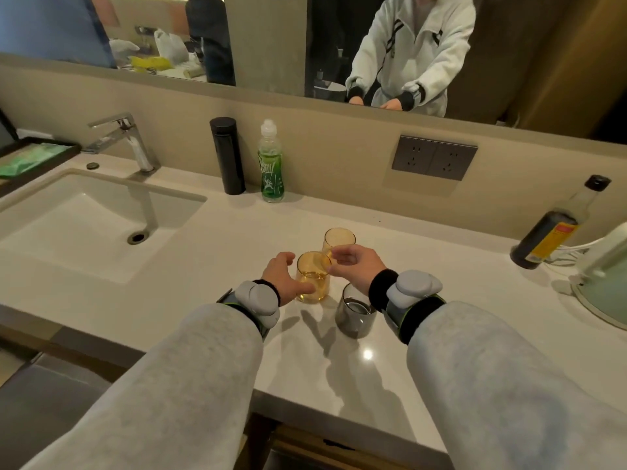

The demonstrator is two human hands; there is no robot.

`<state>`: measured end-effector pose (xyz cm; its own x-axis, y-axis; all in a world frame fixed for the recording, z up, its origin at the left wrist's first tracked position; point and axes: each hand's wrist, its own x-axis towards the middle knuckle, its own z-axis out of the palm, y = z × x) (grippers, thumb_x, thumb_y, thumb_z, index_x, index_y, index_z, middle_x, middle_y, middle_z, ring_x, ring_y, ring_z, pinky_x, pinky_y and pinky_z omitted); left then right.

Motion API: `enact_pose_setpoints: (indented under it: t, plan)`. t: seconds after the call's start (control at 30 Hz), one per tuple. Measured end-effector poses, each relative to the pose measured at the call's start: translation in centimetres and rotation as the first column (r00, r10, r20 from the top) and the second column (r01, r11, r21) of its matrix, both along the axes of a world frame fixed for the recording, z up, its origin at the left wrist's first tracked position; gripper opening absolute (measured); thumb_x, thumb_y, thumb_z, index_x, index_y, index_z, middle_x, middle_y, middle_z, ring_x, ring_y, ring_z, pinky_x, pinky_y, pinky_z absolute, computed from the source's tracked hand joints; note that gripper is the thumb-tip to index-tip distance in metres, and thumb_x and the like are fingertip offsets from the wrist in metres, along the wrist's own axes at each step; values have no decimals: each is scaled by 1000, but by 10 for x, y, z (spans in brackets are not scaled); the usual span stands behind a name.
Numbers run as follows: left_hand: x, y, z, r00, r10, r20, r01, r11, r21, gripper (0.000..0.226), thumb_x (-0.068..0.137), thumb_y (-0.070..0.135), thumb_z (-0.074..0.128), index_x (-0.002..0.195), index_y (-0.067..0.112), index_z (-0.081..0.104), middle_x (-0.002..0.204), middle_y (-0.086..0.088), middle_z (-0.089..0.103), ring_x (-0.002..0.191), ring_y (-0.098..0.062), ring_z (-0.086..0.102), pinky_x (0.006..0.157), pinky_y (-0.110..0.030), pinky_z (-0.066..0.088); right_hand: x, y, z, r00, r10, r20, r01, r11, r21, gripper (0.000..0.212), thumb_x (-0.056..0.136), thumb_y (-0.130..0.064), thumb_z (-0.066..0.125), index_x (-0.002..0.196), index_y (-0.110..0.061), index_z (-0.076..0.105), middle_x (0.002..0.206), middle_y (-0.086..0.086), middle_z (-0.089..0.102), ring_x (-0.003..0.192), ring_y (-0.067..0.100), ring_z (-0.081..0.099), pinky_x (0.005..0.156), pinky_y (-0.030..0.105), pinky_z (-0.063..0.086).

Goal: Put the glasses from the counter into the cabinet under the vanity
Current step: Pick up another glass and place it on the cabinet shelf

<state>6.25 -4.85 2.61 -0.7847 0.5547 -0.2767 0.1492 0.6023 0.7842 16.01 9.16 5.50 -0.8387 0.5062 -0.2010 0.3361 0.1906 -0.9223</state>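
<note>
Three glasses stand together on the white counter (237, 252): a near amber glass (314, 283), a far amber glass (339, 239) behind it, and a smoky grey glass (356, 315) to the right. My left hand (281, 278) wraps the near amber glass from the left, with the thumb across its lower side. My right hand (356, 262) hovers above the grey glass. Its curled fingertips sit where the near glass's rim meets the far glass; I cannot tell which one they touch. The vanity's wooden front (305, 446) shows below the counter edge.
A sink (84, 225) with a faucet (129, 140) lies to the left. A black flask (229, 156) and a green bottle (270, 164) stand at the back wall. A dark sauce bottle (549, 228) and a kettle (607, 276) are at the right. A mirror reflects a person.
</note>
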Motion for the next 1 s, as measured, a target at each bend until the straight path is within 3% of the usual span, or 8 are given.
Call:
enact_pose_setpoints:
  t: [0.2, 0.33, 0.47, 0.53, 0.8, 1.0]
  plan:
    - [-20, 12, -25, 998, -36, 59, 35, 999, 7, 96, 64, 22, 85, 143, 14, 31, 146, -5, 41, 134, -23, 40, 107, -38, 39, -20, 8, -22, 994, 40, 100, -51, 993, 105, 59, 71, -17, 79, 125, -12, 55, 128, 6, 58, 121, 19, 53, 105, 32, 40]
    - [-20, 18, -37, 994, -78, 76, 73, 995, 62, 94, 61, 20, 86, 139, 16, 35, 133, -2, 50, 113, -15, 48, 89, -25, 38, -27, 8, -35, 993, 47, 111, -58, 993, 106, 50, 67, -21, 82, 111, -23, 57, 109, -2, 61, 116, 20, 57, 104, 35, 42]
    - [-22, 25, -43, 991, -104, 81, 94, 989, 113, 95, 59, 18, 87, 139, 18, 36, 114, 5, 51, 100, -14, 51, 82, -23, 40, -36, 11, -40, 987, 53, 153, -65, 995, 78, 78, 63, -27, 85, 131, -14, 49, 119, 2, 59, 117, 19, 55, 105, 34, 42]
    - [-24, 29, -44, 992, -103, 71, 94, 987, 128, 92, 59, 16, 87, 137, 18, 39, 112, 5, 52, 100, -16, 54, 82, -24, 41, -40, 13, -41, 982, 64, 176, -77, 995, 69, 83, 61, -29, 86, 133, -13, 47, 127, 5, 58, 118, 19, 55, 107, 37, 41]
    - [-27, 27, -44, 998, -57, 40, 49, 984, 171, 80, 55, 15, 89, 126, 18, 53, 107, 2, 60, 101, -20, 59, 92, -34, 50, -42, 15, -42, 982, 103, 157, -106, 994, 7, 70, 64, -20, 84, 126, -7, 55, 123, 10, 64, 116, 21, 59, 107, 40, 41]
    - [-24, 12, -30, 1000, -26, 16, 22, 982, 190, 81, 54, 14, 89, 127, 18, 53, 108, 3, 60, 104, -20, 59, 91, -33, 50, -35, 0, -30, 989, 109, 103, -111, 994, 13, 80, 65, -20, 84, 134, -8, 46, 134, 8, 55, 124, 18, 52, 108, 31, 39]
